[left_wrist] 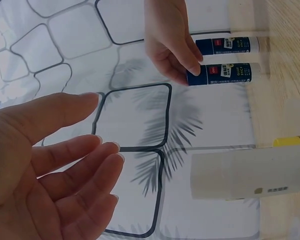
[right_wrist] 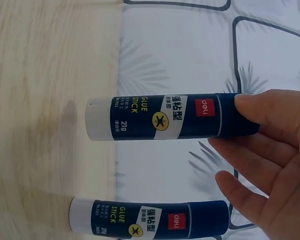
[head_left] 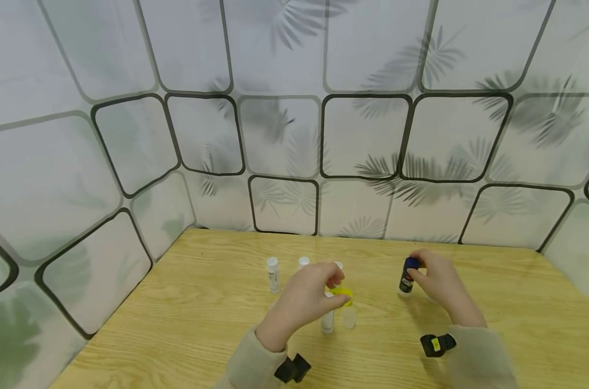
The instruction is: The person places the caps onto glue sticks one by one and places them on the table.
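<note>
My right hand (head_left: 442, 283) pinches the dark blue cap of a glue stick (right_wrist: 160, 117) between thumb and fingers. The stick stands upright, its white base close to the wooden table. A second blue glue stick (right_wrist: 150, 219) stands beside it, mostly hidden by the hand in the head view. My left hand (head_left: 306, 294) hovers over white tubes, fingers loosely bent and holding nothing. One white tube (head_left: 327, 322) stands below its fingers, next to a yellow-topped translucent piece (head_left: 349, 319). In the left wrist view, the white tube (left_wrist: 240, 175) is apart from the fingertips.
More white capped tubes stand behind the left hand: one at left (head_left: 273, 278), another (head_left: 303, 262) partly covered by that hand, and a third (head_left: 339, 265) near its fingers. A patterned curtain (head_left: 285, 205) borders the wooden table (head_left: 178, 313) at the back and sides.
</note>
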Available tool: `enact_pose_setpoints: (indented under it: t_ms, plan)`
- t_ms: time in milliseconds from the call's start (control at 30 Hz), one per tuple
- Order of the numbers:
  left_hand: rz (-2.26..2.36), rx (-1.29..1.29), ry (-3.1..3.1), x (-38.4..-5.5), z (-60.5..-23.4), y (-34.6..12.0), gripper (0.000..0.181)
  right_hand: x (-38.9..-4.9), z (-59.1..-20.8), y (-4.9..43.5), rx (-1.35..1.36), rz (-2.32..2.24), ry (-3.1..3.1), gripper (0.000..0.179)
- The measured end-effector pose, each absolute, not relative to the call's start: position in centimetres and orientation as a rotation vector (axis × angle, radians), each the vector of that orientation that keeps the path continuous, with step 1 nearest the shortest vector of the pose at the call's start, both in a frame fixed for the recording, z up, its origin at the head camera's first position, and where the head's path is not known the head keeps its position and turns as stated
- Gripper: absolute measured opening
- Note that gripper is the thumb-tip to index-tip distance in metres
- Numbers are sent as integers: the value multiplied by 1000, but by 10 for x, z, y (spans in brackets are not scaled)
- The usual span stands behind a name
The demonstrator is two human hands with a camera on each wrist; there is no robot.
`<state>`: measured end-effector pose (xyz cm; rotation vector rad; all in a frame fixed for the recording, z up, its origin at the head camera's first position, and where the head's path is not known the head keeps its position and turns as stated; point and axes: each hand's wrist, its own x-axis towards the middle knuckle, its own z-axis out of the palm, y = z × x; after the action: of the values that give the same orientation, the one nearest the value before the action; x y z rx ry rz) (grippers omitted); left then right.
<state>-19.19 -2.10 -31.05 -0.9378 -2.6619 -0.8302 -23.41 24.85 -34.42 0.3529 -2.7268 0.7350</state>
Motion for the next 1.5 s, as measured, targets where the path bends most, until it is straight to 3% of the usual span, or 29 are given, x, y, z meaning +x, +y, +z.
enact_pose_setpoints:
  t_ms: [1500]
  plan:
    - [-798, -965, -2663, -190, -310, -23, 23, -236, -347, 246, 311, 703, -2836, 33]
